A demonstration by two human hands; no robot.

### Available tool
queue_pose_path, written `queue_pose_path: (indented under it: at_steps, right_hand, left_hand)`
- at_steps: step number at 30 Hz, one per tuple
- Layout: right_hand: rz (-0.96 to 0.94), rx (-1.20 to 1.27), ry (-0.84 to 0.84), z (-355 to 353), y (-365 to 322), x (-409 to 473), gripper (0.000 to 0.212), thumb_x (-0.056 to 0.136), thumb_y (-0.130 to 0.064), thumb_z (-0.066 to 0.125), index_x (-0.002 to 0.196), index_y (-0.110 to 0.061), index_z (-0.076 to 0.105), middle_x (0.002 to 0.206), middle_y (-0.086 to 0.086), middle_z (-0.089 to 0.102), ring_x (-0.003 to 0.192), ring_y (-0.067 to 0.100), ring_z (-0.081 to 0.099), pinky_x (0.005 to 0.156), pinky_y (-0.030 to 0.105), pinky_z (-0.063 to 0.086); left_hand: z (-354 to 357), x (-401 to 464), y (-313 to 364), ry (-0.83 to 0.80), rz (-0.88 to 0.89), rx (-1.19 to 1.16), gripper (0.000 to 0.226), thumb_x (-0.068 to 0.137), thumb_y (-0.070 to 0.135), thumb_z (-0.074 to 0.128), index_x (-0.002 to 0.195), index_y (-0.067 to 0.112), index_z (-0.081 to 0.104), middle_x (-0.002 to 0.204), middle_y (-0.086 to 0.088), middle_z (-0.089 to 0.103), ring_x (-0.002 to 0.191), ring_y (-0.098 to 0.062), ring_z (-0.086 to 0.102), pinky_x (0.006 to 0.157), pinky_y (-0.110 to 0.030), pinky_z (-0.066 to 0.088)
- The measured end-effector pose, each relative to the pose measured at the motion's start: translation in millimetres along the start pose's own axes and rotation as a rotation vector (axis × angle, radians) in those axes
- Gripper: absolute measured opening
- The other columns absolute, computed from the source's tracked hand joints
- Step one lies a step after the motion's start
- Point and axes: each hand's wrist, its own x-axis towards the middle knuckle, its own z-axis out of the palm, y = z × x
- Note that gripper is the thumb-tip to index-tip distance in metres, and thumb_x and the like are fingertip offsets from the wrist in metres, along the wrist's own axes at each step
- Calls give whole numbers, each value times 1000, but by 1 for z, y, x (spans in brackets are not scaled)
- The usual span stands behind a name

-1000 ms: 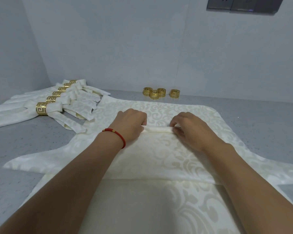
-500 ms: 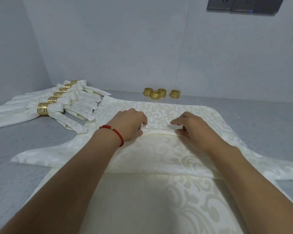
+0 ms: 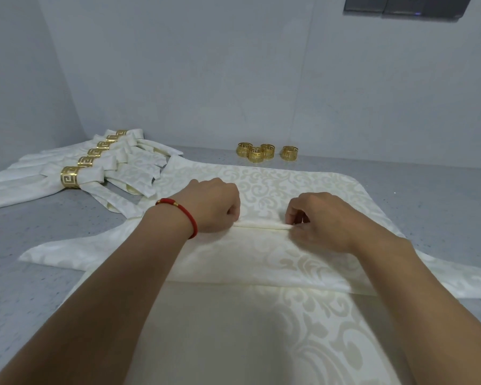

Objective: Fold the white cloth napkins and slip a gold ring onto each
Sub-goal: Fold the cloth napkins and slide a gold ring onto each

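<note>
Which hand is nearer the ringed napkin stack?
Left. The left hand sits just right of the ringed napkin stack; the right hand is farther right, across the pinched fold.

**Both hands pinching, knuckles up**

Both my forearms reach forward from the bottom corners and converge toward the middle. Left hand (image 3: 215, 208): palm down, fingers curled under, thumb side facing right, gripping the left end of a thin rolled pleat (image 3: 261, 225). Left wrist straight, red cord bracelet (image 3: 179, 215) around it. Right hand (image 3: 321, 220): palm down, fingers bent, fingertips and thumb pinching the right end of the same pleat. Hands level with each other, apart, not touching. Both forearms bare.
</note>
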Motion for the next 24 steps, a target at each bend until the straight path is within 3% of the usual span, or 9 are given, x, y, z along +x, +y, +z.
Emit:
queue_pose_path:
  at_steps: [2,4,6,9,13,16,20,24]
  right_hand:
    - [-15,65,42,-1,3,0,7,91,-23,64,88,-28,68,83,-14,65,79,7,61,75,32,52]
    - [-16,105,38,0,6,0,8,96,-22,67,99,-29,66,88,-12,65,82,7,60,80,33,52]
    - [-4,103,-31,-1,7,1,18,97,-20,69,113,-29,69,103,-6,61,91,11,58,86,31,49]
    - [-24,29,-58,0,6,2,11,99,-21,66,107,-24,73,104,-9,60,97,12,56,90,36,50]
    - [-13,-21,62,0,2,0,7,95,-22,63,98,-26,66,97,-13,64,92,14,61,80,36,52]
    - [-44,-97,138,3,-2,4,13,90,-15,64,97,-25,64,96,-11,61,93,15,57,72,32,43]
    - [12,-52,39,1,0,2,13,89,-20,64,97,-30,66,95,-13,60,92,12,57,75,29,44]
    - [-12,63,88,0,5,-1,10,96,-29,62,102,-32,69,88,-16,62,83,6,59,78,36,54]
  left_hand:
    - [1,0,-1,38,8,-69,20,85,12,59,83,27,72,93,9,67,85,-15,62,76,-34,52]
    - [4,0,-4,37,18,-106,18,85,11,61,85,29,67,89,10,65,83,-11,58,70,-28,48]
    - [5,0,-6,0,15,-153,18,86,14,64,96,29,59,90,10,63,82,-10,55,71,-27,46]
    - [4,-1,-7,-70,20,-92,12,90,18,63,96,28,61,99,9,61,89,-15,59,74,-29,48]
    - [-1,-3,0,34,41,26,19,85,15,59,80,32,52,91,11,59,87,-16,58,61,-25,36]
    - [-1,-3,7,60,56,74,27,79,6,57,75,31,47,83,11,52,81,-15,55,55,-23,30]
    - [-4,-6,5,-125,50,-47,19,82,11,63,92,27,62,91,12,56,84,-13,57,60,-20,38]
    - [-6,-7,0,-78,48,-146,12,89,16,64,94,26,67,84,14,58,85,-13,61,68,-22,43]
